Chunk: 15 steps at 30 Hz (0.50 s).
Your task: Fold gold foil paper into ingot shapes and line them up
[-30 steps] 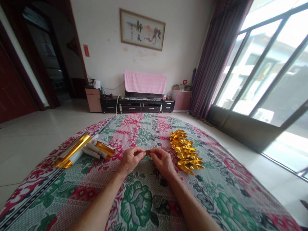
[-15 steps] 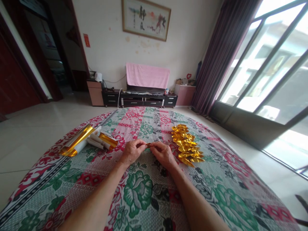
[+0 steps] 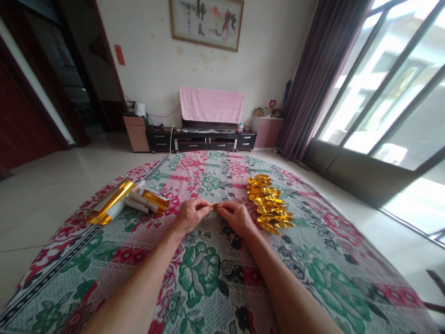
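Note:
Between my fingertips, over the middle of the flowered cloth, is a small piece of gold foil [image 3: 214, 207]. My left hand [image 3: 190, 214] pinches its left side. On the other side my right hand [image 3: 237, 216] grips it between thumb and fingers. The fingers hide most of the foil, so its shape is hard to tell. Right of my right hand lies a row of folded gold foil pieces [image 3: 269, 202], pointed at the ends. Rolls of gold and white sheet [image 3: 113, 202] rest on the cloth at the left.
The flowered cloth [image 3: 200, 269] covers a large rounded table. Beyond it stand a low black cabinet [image 3: 205, 143] and something draped with a pink cloth [image 3: 212, 104]. Purple curtains [image 3: 306, 79] and large windows are at the right.
The view has tilted and shifted slightly. Both hands keep their pinch on the small foil piece, with the fingers slightly changed in position.

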Each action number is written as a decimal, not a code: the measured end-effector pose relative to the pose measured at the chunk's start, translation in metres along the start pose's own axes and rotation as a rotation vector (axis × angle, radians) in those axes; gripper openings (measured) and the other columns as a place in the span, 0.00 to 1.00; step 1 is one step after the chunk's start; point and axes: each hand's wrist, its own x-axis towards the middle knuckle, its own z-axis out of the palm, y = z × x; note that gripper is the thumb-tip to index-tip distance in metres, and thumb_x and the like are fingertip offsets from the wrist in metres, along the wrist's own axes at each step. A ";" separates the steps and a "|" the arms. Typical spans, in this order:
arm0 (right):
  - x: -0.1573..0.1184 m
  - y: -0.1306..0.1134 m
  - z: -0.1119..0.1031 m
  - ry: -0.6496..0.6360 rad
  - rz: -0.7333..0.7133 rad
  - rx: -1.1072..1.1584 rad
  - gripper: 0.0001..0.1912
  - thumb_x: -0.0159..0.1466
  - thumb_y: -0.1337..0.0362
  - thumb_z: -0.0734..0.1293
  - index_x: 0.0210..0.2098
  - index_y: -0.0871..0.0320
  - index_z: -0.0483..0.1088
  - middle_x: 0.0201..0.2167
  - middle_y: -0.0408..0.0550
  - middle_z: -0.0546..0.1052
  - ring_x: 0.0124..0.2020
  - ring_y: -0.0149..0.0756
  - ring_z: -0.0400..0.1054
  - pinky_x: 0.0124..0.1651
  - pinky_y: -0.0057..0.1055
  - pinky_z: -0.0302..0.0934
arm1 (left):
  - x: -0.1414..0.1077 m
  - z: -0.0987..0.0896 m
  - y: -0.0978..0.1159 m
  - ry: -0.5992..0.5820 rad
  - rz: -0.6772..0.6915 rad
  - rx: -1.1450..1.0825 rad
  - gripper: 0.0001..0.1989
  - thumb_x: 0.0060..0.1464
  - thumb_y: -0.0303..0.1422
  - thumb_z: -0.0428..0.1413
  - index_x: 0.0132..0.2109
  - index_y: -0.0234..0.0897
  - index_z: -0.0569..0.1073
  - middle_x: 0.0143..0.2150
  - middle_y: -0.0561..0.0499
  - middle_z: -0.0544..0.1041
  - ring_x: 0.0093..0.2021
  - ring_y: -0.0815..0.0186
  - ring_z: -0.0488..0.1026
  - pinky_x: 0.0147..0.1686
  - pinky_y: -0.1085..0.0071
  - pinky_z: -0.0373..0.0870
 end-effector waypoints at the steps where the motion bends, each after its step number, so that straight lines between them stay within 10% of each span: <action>1: 0.000 -0.001 0.000 -0.009 0.006 0.011 0.09 0.53 0.60 0.65 0.29 0.59 0.73 0.24 0.42 0.74 0.24 0.28 0.62 0.27 0.23 0.56 | 0.000 0.000 0.000 -0.005 -0.007 -0.005 0.09 0.46 0.36 0.57 0.30 0.34 0.75 0.22 0.54 0.73 0.23 0.71 0.68 0.25 0.78 0.63; 15: 0.002 0.007 -0.004 -0.067 0.017 0.022 0.08 0.55 0.61 0.65 0.30 0.59 0.73 0.25 0.41 0.74 0.24 0.27 0.62 0.28 0.23 0.57 | 0.001 0.000 -0.002 -0.020 -0.025 -0.013 0.10 0.45 0.38 0.57 0.30 0.35 0.75 0.23 0.53 0.74 0.24 0.70 0.68 0.27 0.76 0.64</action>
